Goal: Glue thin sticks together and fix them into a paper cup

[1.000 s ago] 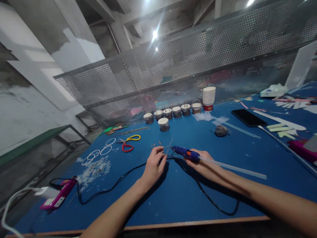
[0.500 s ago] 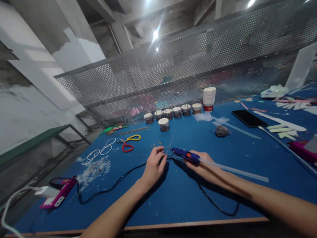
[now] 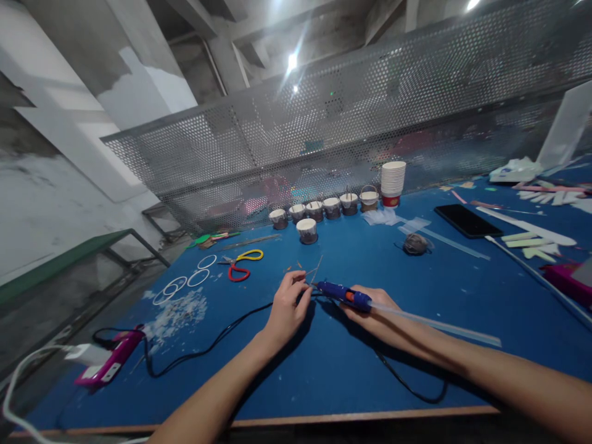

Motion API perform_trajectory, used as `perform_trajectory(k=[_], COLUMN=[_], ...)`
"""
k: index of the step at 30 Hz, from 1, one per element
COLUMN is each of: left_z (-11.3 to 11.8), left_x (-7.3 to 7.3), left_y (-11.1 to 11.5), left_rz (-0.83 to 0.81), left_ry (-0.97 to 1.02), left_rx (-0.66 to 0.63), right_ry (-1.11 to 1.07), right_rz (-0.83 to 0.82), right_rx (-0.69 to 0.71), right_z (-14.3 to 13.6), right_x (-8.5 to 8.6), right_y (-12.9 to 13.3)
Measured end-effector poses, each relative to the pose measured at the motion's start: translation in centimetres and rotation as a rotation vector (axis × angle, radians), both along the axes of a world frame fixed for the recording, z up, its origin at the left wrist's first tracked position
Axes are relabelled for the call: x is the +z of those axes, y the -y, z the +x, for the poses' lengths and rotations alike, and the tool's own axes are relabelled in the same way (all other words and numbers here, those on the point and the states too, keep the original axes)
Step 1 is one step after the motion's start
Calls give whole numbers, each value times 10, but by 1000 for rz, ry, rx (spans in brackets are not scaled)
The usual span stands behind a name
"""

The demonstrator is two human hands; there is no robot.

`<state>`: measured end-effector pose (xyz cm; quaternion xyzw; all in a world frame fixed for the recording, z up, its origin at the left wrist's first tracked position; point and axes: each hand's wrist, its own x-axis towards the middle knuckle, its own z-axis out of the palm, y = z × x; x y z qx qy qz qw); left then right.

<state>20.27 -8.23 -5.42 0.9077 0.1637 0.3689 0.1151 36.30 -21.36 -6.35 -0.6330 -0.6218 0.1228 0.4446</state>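
My right hand (image 3: 372, 310) is closed around a blue hot glue gun (image 3: 341, 294). A long clear glue stick (image 3: 435, 324) sticks out of its back end. The gun's nozzle points left, close to the fingertips of my left hand (image 3: 289, 302). Between those fingers my left hand pinches thin sticks (image 3: 315, 271) that cross each other; their lower ends are hidden by the fingers. Past my hands a small cup wrapped in dark cord (image 3: 307, 231) stands upright. Scissors with one yellow and one red handle (image 3: 240, 265) lie to the left, blades open.
Several wrapped cups (image 3: 332, 208) stand in a row before a perforated metal screen (image 3: 259, 148), beside stacked paper cups (image 3: 393, 183). White rings (image 3: 198, 277) and a magenta power strip (image 3: 111, 364) lie left. A phone (image 3: 467, 220) and cord ball (image 3: 415, 244) lie right. A black cable (image 3: 203, 353) crosses the table.
The glue gun has shifted slightly left and down, its nozzle now nearer the left fingertips and the crossed sticks. The left hand has hardly moved.
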Motion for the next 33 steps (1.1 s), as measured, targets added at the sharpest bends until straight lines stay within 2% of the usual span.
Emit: perform_trajectory(k=[8, 18, 24, 33], left_z=[-1, -1, 0, -2], left_x=[0, 1, 1, 3], left_y=[0, 0, 0, 2], left_rz=[-3, -3, -4, -50], left_ry=[6, 2, 18, -2], left_rx=[1, -4, -9, -50], right_ry=[-41, -26, 36, 36], right_rz=[23, 35, -1, 13], right_rx=[-7, -17, 44, 21], right_z=[0, 1, -1, 0], right_x=[3, 0, -1, -3], right_y=[0, -1, 1, -1])
